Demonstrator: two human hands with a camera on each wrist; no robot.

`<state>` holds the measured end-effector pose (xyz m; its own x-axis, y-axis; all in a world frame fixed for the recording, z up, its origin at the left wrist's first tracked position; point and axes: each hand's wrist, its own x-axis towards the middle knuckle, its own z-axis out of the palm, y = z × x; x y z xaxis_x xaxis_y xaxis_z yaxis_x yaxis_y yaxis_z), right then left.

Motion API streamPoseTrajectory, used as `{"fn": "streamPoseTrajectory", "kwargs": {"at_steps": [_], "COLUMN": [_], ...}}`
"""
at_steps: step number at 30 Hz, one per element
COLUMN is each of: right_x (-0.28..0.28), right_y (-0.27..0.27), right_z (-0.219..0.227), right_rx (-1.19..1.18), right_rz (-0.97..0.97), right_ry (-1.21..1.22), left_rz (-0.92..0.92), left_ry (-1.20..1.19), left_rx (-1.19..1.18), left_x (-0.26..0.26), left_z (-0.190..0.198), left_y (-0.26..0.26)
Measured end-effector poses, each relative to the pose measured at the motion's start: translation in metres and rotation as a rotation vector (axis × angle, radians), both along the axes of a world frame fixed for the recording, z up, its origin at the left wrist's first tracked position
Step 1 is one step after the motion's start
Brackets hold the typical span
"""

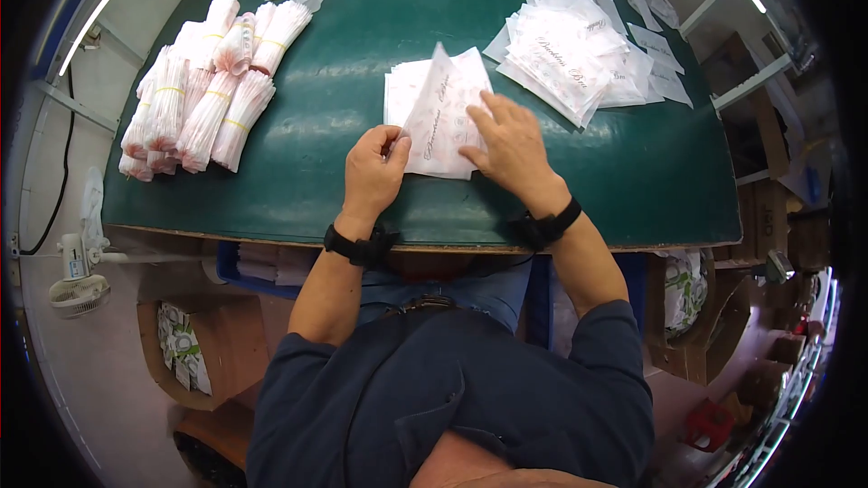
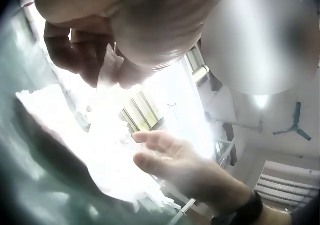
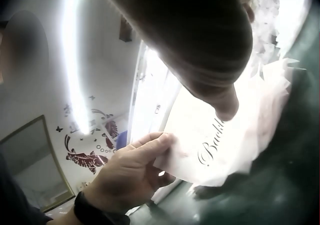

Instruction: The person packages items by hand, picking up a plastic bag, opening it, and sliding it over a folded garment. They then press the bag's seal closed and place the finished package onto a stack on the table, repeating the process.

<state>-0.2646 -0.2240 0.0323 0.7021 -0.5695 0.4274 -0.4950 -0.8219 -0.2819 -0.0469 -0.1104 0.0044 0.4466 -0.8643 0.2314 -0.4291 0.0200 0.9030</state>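
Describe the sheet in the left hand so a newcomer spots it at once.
On the green table, look between the banded bundles and the loose pile, at the white stack. The printed sheet there is pinched by the left hand; its raised corner sets it apart from those beneath.

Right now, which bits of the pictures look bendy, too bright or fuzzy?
Head view: the green table bows and the corners go black. Left wrist view: glare bleaches the sheets white; a round patch is blurred. Right wrist view: a light streak glares, and the right hand looks dark.
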Motion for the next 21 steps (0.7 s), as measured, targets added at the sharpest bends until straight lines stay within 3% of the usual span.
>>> {"fn": "streamPoseTrajectory", "kwargs": {"at_steps": [2, 3, 6, 7, 10, 15, 18, 21], "right_x": [0.008, 0.013, 0.025, 0.023, 0.014, 0.020, 0.027, 0.039], "right_y": [0.018, 0.024, 0.038, 0.038, 0.031, 0.037, 0.046, 0.064], "right_z": [0.031, 0.036, 0.045, 0.042, 0.029, 0.028, 0.028, 0.026], "right_rx": [-0.347, -0.339, -0.312, -0.309, 0.000, -0.006, -0.142, -0.211], "right_rz": [-0.163, -0.159, 0.178, 0.180, 0.289, 0.312, 0.228, 0.263], "right_ry": [-0.166, -0.166, -0.189, -0.189, -0.168, -0.164, -0.205, -0.255], "left_rz": [-0.101, -0.156, -0.174, -0.178, -0.169, -0.162, -0.145, -0.139], "left_ry": [-0.096, -0.141, -0.189, -0.213, -0.212, -0.159, -0.111, -0.092], "left_rx": [-0.106, -0.155, -0.143, -0.139, -0.108, -0.105, -0.082, -0.074], "left_x": [-0.004, -0.007, -0.013, -0.012, -0.003, 0.002, 0.002, 0.003], "left_z": [0.022, 0.030, 0.049, 0.052, 0.050, 0.038, 0.033, 0.032], "left_y": [0.010, 0.016, 0.032, 0.036, 0.050, 0.064, 0.065, 0.066]}}
